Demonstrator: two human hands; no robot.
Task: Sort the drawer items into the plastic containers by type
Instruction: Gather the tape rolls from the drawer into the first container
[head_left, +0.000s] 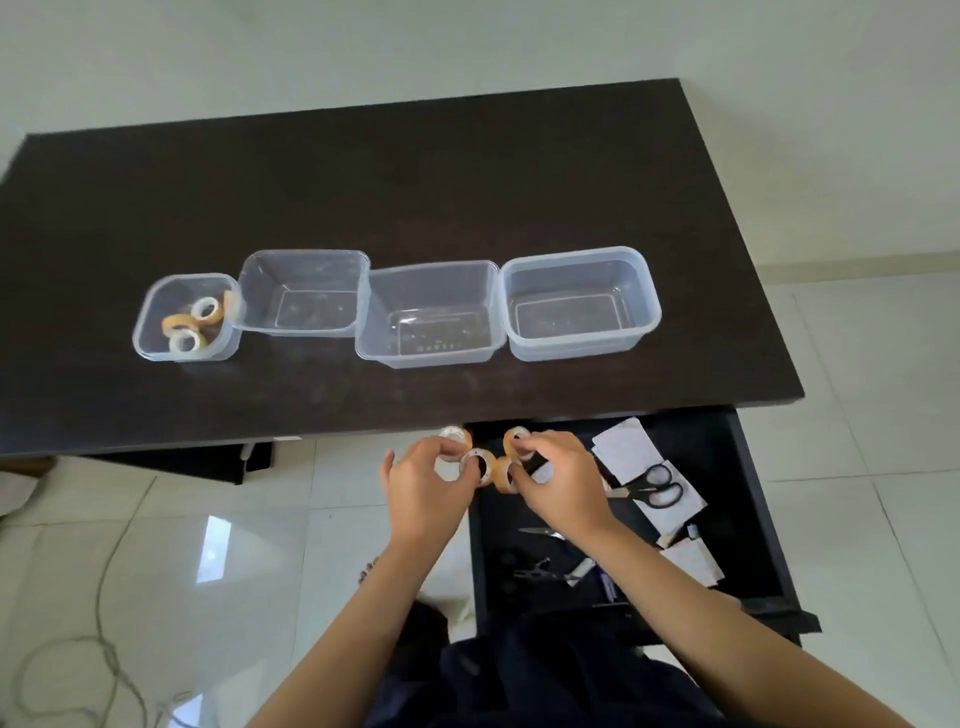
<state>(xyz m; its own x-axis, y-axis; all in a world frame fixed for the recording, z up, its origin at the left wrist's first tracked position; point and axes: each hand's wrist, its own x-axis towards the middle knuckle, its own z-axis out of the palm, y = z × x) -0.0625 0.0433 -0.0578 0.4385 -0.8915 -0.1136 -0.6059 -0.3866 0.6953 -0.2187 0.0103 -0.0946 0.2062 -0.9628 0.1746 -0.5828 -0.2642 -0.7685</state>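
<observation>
Both hands hover just below the table's front edge, over the left end of the open black drawer (748, 545). My left hand (423, 493) grips two clear tape rolls (480, 462). Two more tape rolls (511, 447), orange-tinted, sit in the grip of my right hand (561, 480). The two hands almost touch. On the dark table (415, 171) stand four clear plastic containers in a row. The small leftmost container (148, 332) holds several tape rolls (192, 325). The other three containers, second (304, 260), third (431, 358) and rightmost (579, 348), hold nothing.
In the drawer lie black-handled scissors (657, 486), white paper slips (626, 447), a second pair of scissors (540, 532), pliers-like tool (535, 571) and small items. A thin cord (104, 649) trails over the tiled floor at lower left.
</observation>
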